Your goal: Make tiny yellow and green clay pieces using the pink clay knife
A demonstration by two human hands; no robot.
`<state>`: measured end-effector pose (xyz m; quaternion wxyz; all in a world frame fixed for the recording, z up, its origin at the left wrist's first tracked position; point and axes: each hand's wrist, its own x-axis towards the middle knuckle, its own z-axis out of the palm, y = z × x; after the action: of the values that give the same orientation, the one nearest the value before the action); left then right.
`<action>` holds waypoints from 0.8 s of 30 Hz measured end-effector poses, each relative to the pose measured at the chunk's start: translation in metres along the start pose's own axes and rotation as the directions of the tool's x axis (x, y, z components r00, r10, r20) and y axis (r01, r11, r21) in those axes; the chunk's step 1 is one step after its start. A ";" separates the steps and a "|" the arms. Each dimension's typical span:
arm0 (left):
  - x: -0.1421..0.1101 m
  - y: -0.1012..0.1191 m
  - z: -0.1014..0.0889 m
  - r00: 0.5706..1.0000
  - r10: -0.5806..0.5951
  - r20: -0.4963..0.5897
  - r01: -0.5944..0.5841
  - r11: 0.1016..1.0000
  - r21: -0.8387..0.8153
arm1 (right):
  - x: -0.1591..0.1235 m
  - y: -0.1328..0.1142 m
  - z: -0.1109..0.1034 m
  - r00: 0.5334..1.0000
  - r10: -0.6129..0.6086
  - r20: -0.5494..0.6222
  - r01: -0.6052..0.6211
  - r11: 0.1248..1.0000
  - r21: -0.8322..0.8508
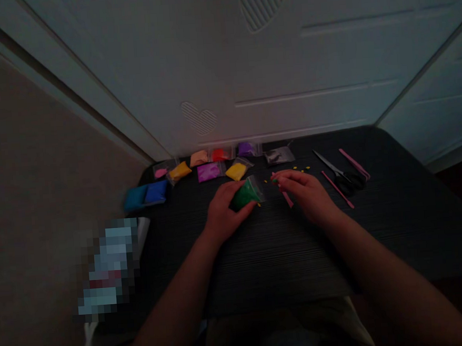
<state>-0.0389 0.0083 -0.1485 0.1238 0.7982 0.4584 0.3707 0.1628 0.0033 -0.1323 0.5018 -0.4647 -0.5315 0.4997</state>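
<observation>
My left hand (223, 210) is closed around a small clear zip bag of green clay (247, 193), whose transparent mouth points right. Thumb and fingers of my right hand (309, 191) are pinched together on a tiny green piece of clay (275, 180), just right of the bag. Beneath that hand lies a pink tool (288, 199), partly hidden by the fingers. Small yellow bits (302, 168) are scattered on the dark table beyond my right hand, and one more bit shows near my left thumb.
Several bags of coloured clay line the back, among them a yellow bag (236, 171), a magenta bag (210, 172) and a blue bag (155, 192). Scissors (336, 171), a pink stick (337, 189) and pink tweezers (354, 163) lie right. A blurred-out package (111, 265) sits left.
</observation>
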 end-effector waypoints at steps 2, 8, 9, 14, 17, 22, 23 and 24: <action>0.001 -0.004 0.000 0.998 -0.050 -0.035 0.051 0.999 0.012 | 0.002 0.003 -0.002 0.999 0.031 -0.013 -0.032 0.999 -0.037; 0.002 -0.019 0.004 0.955 -0.263 -0.136 0.254 0.964 -0.084 | 0.005 0.016 -0.002 0.989 -0.121 0.081 0.144 0.880 -0.452; 0.002 -0.021 0.005 0.944 -0.293 -0.149 0.278 0.954 -0.111 | 0.005 0.017 -0.002 0.977 -0.163 0.136 0.211 0.808 -0.551; 0.003 -0.024 0.007 0.907 -0.384 -0.175 0.350 0.916 -0.197 | 0.003 0.022 0.001 0.936 -0.125 0.328 0.349 0.438 -0.828; 0.003 -0.024 0.007 0.907 -0.385 -0.172 0.345 0.912 -0.222 | 0.001 0.020 0.003 0.927 -0.122 0.356 0.376 0.338 -0.863; 0.003 -0.022 0.005 0.911 -0.366 -0.189 0.326 0.921 -0.214 | -0.002 0.016 0.006 0.909 -0.137 0.394 0.417 0.272 -0.867; 0.003 -0.022 0.005 0.912 -0.364 -0.186 0.325 0.922 -0.212 | -0.002 0.016 0.006 0.907 -0.136 0.399 0.422 0.264 -0.868; 0.003 -0.021 0.005 0.913 -0.364 -0.186 0.325 0.922 -0.209 | -0.002 0.015 0.007 0.906 -0.134 0.401 0.422 0.254 -0.870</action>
<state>-0.0478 0.0233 -0.1620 0.2049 0.6442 0.5692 0.4679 0.1558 0.0017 -0.1478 0.1445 -0.5005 -0.8522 0.0485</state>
